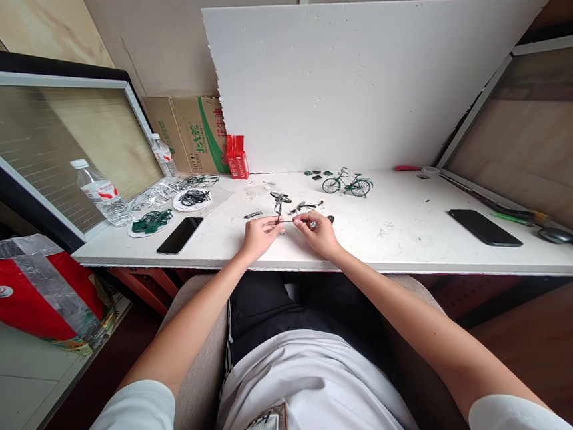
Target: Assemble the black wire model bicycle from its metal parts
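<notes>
Near the table's front edge, my left hand (263, 236) pinches a small dark model part (279, 203) that stands up from the fingertips, with a wheel-like piece at its top. My right hand (317, 234) is closed just to the right, its fingertips pinching the end of a thin dark piece that reaches toward my left fingers. Small black parts (306, 206) lie on the table behind my right hand. Further back and to the right stands a small green model bicycle (349, 184) on its wheels.
A black phone (180, 235), green parts (151, 221) and a plate of black parts (192, 198) lie left, near water bottles (105, 196). Behind are a red box (236, 157) and white board (355, 82). Another phone (485, 228) lies on the white table (403, 231) at right.
</notes>
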Demonstrator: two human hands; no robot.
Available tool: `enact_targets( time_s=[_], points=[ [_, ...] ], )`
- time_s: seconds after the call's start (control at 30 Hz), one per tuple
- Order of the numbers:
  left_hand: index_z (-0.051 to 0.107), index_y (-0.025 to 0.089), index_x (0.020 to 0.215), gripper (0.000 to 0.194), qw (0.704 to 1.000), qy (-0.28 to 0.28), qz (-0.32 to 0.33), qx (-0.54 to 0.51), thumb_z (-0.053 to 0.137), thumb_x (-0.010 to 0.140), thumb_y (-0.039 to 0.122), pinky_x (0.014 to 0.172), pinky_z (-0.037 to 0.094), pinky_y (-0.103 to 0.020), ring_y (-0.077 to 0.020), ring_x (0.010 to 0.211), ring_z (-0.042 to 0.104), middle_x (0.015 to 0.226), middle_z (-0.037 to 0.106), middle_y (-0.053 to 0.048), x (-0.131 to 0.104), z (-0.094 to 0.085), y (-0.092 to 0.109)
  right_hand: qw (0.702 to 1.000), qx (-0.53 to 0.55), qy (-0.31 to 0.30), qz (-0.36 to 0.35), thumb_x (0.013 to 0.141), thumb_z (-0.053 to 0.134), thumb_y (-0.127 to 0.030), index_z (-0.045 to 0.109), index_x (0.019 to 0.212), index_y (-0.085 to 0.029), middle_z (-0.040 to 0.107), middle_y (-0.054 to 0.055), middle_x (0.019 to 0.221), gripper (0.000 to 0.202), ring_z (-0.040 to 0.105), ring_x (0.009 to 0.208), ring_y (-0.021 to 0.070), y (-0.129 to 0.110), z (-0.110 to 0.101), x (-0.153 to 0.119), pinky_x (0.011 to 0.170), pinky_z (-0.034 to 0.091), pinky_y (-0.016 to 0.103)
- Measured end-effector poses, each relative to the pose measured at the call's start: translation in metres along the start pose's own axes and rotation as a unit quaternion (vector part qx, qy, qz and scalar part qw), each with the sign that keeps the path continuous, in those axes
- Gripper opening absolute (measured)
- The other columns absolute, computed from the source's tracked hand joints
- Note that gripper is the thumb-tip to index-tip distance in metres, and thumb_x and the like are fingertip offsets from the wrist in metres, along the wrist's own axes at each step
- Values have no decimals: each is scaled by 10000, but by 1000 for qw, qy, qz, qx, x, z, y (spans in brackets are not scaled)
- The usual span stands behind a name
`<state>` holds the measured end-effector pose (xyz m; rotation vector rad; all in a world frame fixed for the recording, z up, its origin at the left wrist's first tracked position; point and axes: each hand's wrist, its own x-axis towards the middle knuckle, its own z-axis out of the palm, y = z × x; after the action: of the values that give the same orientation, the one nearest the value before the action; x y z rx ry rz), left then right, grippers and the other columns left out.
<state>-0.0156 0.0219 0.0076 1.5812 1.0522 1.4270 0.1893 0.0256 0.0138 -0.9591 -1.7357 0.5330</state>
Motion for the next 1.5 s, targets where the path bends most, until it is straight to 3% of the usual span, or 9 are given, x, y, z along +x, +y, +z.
enact_targets(
  time_s=[0.5,0.8,0.93,1.17,1.5],
  points=[
    [793,99,1132,477,1000,7,6,23,844,823,460,764,700,-439,-297,813,808,1232,765,-197,-3,0,1,1000,4,-10,20,963,636,-607,743,878,-213,743,80,903,418,632,829,234,7,2,2,756,473,376],
    [792,107,1147,449,999,-2,23,46,807,857,450,802,703,-431,-291,842,813,1258,763,-168,-4,1,3,999,17,-33,38,969,585,-655,730,830,-195,741,75,841,501,639,803,234,5,1,2,776,473,362],
    [787,93,1141,455,1000,5,20,22,821,844,436,813,703,-445,-299,855,812,1242,766,-180,-4,1,5,997,22,-61,37,998,521,-662,695,909,-201,722,75,902,501,629,844,234,1,1,2,806,477,362],
    [786,89,1117,480,1000,8,29,7,833,823,466,834,700,-447,-288,856,811,1214,775,-182,-3,2,2,993,57,-103,22,1022,525,-543,548,1072,-229,628,82,1113,320,591,981,221,3,6,1,886,476,371],
    [782,95,1135,447,999,10,23,23,815,848,435,826,698,-442,-302,858,813,1211,773,-182,-2,0,-1,992,68,-106,21,1020,542,-516,550,1037,-230,635,79,1060,287,597,976,223,4,5,-2,890,478,381]
  ],
)
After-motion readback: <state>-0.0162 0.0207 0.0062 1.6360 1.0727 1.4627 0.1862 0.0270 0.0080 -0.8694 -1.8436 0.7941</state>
